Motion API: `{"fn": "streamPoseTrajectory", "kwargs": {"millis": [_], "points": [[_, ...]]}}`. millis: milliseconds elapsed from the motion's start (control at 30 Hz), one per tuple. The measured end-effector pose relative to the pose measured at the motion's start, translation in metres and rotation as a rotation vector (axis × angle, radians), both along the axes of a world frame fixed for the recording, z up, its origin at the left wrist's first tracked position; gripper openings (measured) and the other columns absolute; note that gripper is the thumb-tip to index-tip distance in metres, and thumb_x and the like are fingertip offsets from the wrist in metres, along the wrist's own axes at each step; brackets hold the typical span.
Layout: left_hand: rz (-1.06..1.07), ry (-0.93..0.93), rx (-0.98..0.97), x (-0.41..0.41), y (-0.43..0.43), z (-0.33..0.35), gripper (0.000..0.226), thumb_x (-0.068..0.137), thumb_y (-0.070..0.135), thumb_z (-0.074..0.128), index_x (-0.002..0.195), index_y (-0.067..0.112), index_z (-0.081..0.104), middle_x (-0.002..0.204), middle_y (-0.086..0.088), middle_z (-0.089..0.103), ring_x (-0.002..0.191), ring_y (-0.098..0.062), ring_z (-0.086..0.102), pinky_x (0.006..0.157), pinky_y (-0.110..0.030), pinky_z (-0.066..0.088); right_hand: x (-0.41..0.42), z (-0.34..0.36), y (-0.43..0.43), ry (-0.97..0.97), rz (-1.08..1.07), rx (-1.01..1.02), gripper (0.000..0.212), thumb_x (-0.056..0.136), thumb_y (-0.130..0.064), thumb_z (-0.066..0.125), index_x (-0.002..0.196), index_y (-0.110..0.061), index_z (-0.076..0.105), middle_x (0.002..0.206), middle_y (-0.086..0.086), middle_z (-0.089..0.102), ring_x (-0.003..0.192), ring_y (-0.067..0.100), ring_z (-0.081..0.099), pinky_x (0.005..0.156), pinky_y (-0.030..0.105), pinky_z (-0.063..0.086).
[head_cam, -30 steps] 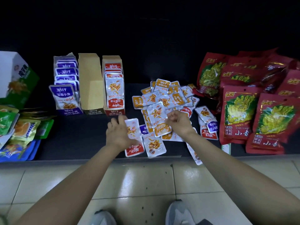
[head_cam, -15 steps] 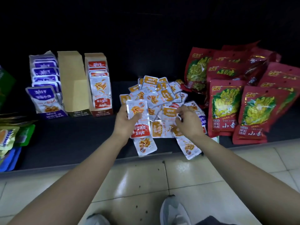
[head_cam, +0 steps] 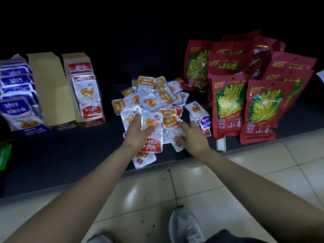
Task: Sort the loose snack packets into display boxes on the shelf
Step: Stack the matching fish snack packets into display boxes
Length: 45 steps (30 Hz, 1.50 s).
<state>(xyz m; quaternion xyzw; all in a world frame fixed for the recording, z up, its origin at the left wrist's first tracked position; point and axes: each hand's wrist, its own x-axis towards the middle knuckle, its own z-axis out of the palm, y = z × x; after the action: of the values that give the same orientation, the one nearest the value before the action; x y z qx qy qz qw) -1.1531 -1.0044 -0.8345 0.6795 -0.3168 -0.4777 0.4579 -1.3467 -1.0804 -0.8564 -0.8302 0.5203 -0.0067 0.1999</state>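
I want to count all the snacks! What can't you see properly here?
Head view:
- Lower packets in the loose pile: covered by upper ones.
- Purple box: cut off by the left edge.
- Back of the shelf: too dark.
- How many packets the left hand holds: the red packet covers any beneath.

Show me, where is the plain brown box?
Head view: the plain brown box stands left on the shelf, between the box of blue packets and the box of red packets.
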Motion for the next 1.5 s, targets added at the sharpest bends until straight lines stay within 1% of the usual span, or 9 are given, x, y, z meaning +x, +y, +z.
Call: {"fn": "streamPoseTrajectory", "kwargs": {"millis": [167, 267, 400, 533, 633, 933, 1100, 1233, 1500], "points": [[0.022, 0.031, -0.011, 0.003, 0.0, 0.002, 0.074, 0.091, 0.035, 0.067, 0.153, 0.022, 0.028, 0.157, 0.003, 0.031, 0.142, -0.019, 0.033, 0.115, -0.048, 0.033, 0.018, 0.007, -0.009, -0.176, 0.023, -0.175, 0.036, 0.095, -0.027, 0.06, 0.125, -0.008, 0.059, 0.111, 0.015, 0.055, 0.094, 0.033, 0.058, 0.073, 0.036, 0.047], [0.038, 0.022, -0.01, -0.001, -0.003, 0.001, 0.07, 0.094, 0.028, 0.064, 0.153, 0.02, 0.027, 0.152, 0.009, 0.033, 0.138, -0.011, 0.034, 0.114, -0.039, 0.033, 0.005, 0.007, -0.016, 0.009, -0.067, -0.272, 0.044, 0.095, -0.026, 0.056, 0.134, -0.006, 0.051, 0.13, 0.018, 0.055, 0.122, 0.037, 0.048, 0.094, 0.045, 0.04], [0.034, 0.019, -0.038, -0.008, -0.005, 0.003, 0.058, 0.098, 0.019, 0.057, 0.15, 0.015, 0.031, 0.125, 0.017, 0.032, 0.115, 0.0, 0.033, 0.089, -0.017, 0.032, -0.006, -0.001, -0.004, 0.162, 0.061, -0.107, 0.053, 0.1, -0.026, 0.046, 0.148, -0.009, 0.034, 0.156, 0.012, 0.032, 0.145, 0.025, 0.027, 0.114, 0.038, 0.023], [0.063, 0.021, -0.013, -0.01, -0.004, 0.003, 0.051, 0.099, 0.016, 0.056, 0.146, 0.012, 0.036, 0.113, 0.016, 0.037, 0.109, 0.0, 0.035, 0.082, -0.014, 0.031, -0.005, 0.006, -0.006, -0.229, 0.028, -0.007, 0.039, 0.091, -0.001, 0.049, 0.129, -0.007, 0.057, 0.116, 0.018, 0.064, 0.104, 0.033, 0.059, 0.085, 0.036, 0.048], [0.071, -0.005, 0.025, -0.009, -0.003, 0.005, 0.044, 0.098, 0.016, 0.057, 0.14, 0.016, 0.044, 0.106, 0.02, 0.047, 0.115, -0.007, 0.049, 0.084, -0.02, 0.037, -0.012, 0.006, -0.018, -0.188, -0.093, -0.179, 0.036, 0.081, 0.006, 0.053, 0.113, -0.004, 0.065, 0.106, 0.018, 0.066, 0.099, 0.038, 0.058, 0.08, 0.045, 0.05], [0.059, -0.015, 0.046, -0.004, -0.004, 0.003, 0.048, 0.096, 0.021, 0.06, 0.142, 0.02, 0.044, 0.14, 0.003, 0.051, 0.124, -0.014, 0.049, 0.1, -0.031, 0.042, -0.017, -0.003, -0.025, 0.136, -0.163, -0.105, 0.066, 0.086, -0.043, 0.069, 0.135, -0.005, 0.048, 0.144, 0.018, 0.03, 0.13, 0.037, 0.027, 0.105, 0.045, 0.033], [0.056, 0.002, 0.091, 0.0, -0.004, -0.002, 0.06, 0.089, 0.036, 0.064, 0.143, 0.024, 0.043, 0.142, 0.001, 0.052, 0.128, -0.025, 0.052, 0.106, -0.05, 0.044, -0.007, 0.005, -0.025, -0.148, -0.296, 0.017, 0.077, 0.073, -0.02, 0.084, 0.139, -0.012, 0.044, 0.145, 0.018, 0.024, 0.131, 0.035, 0.022, 0.106, 0.036, 0.028], [0.071, 0.018, 0.11, 0.007, -0.005, -0.018, 0.08, 0.073, 0.056, 0.061, 0.143, 0.025, 0.041, 0.146, 0.0, 0.048, 0.131, -0.027, 0.049, 0.107, -0.052, 0.042, -0.01, 0.023, -0.037, -0.473, -0.497, 0.142, 0.06, 0.074, -0.003, 0.081, 0.127, -0.012, 0.054, 0.134, 0.014, 0.042, 0.121, 0.025, 0.043, 0.104, 0.034, 0.041], [0.084, 0.092, 0.105, 0.001, -0.005, 0.003, 0.057, 0.102, 0.023, 0.048, 0.153, 0.025, 0.021, 0.144, -0.003, 0.048, 0.109, -0.023, 0.063, 0.093, -0.043, 0.054, 0.005, 0.068, -0.047, -1.104, -0.696, 0.598, 0.028, 0.083, 0.011, 0.065, 0.102, -0.009, 0.06, 0.097, 0.007, 0.066, 0.08, 0.016, 0.067, 0.061, 0.022, 0.055]]}}
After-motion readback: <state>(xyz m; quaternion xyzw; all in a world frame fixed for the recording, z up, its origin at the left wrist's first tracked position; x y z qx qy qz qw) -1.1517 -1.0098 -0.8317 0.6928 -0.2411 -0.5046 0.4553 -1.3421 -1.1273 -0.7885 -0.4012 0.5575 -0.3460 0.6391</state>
